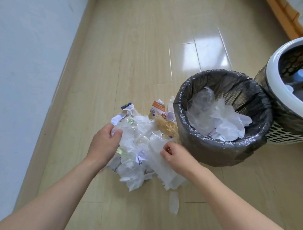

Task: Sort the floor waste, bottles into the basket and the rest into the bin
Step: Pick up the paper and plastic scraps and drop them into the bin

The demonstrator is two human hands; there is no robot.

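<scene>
Both my hands, left hand [106, 141] and right hand [175, 155], pinched the paper pile [139, 151]; the bin [218, 151] stood just right, nearer my right hand.

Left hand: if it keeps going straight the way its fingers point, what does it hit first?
The left hand points up and right into the heap of white crumpled paper and clear plastic scraps, which its fingertips already touch. Beyond the heap lies the black-bagged mesh bin, though depth is unclear from one view.

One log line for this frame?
left hand: gripping scraps | right hand: pinching tissue | pile: on floor | bin: part-filled
</scene>
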